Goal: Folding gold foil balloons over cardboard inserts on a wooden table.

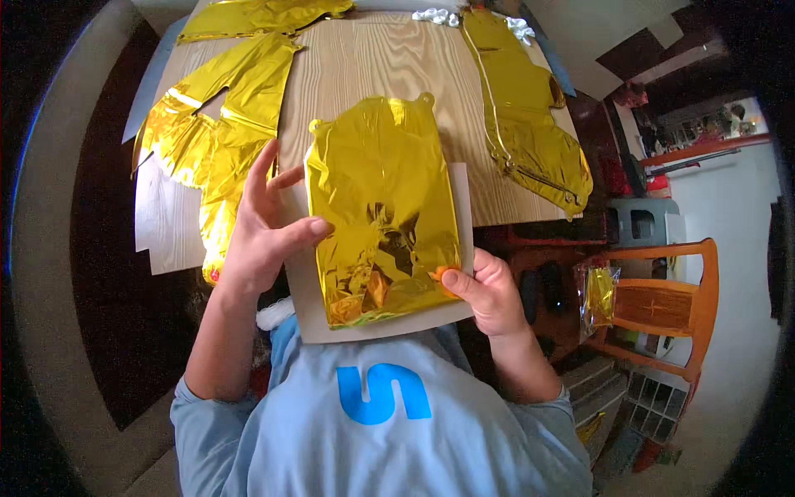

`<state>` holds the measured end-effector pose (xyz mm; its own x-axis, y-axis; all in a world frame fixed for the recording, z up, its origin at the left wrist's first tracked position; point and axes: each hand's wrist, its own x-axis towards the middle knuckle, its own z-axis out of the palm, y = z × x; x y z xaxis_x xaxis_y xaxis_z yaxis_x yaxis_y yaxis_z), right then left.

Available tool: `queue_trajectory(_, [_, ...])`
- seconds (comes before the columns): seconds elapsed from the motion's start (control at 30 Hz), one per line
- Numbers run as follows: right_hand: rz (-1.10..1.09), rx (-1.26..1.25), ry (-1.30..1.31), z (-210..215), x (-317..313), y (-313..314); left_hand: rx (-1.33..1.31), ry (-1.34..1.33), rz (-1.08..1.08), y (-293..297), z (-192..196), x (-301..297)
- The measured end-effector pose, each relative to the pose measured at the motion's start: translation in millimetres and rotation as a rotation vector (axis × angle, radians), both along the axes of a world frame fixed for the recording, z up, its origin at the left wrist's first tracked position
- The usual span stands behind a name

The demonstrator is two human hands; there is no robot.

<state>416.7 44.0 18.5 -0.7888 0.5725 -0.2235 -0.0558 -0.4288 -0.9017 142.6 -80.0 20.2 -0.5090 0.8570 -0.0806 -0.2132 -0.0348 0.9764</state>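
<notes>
Pinching the flat gold foil balloon together with the pale card behind it, the right hand has its thumb on top near the lower right corner and its other fingers mostly hidden beneath. I take the card for stiff backing that stops the thin foil sagging. The left hand is spread at the opposite side, thumb over the foil's left edge, probably to steady it; from my end I cannot tell whether it presses. The balloon and card lie in front of the torso, overlapping the near edge of the wooden counter. Bare wood grain shows beyond, between the left foil piece and the right foil piece, giving me a middle lane. I'd mind the left side: that foil droops past the near edge, close to the wrist.
</notes>
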Motion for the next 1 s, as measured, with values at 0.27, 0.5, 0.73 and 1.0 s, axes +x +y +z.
queue_trajectory(0.27, [0.074, -0.140, 0.115, -4, -2, 29, -0.068, 0.073, -0.019, -12, 4, 24])
queue_trajectory(0.5, [-0.093, 0.159, 0.082, 0, -28, 29, -0.072, 0.054, -0.052, -12, 20, 22])
queue_trajectory(0.73, [-0.051, 0.381, 0.152, 13, -19, 22, 0.015, 0.318, -0.043, -17, 16, 20])
queue_trajectory(1.0, [0.159, 0.740, -0.132, 55, 3, 38, -0.040, 0.332, -0.178, -22, 44, 23])
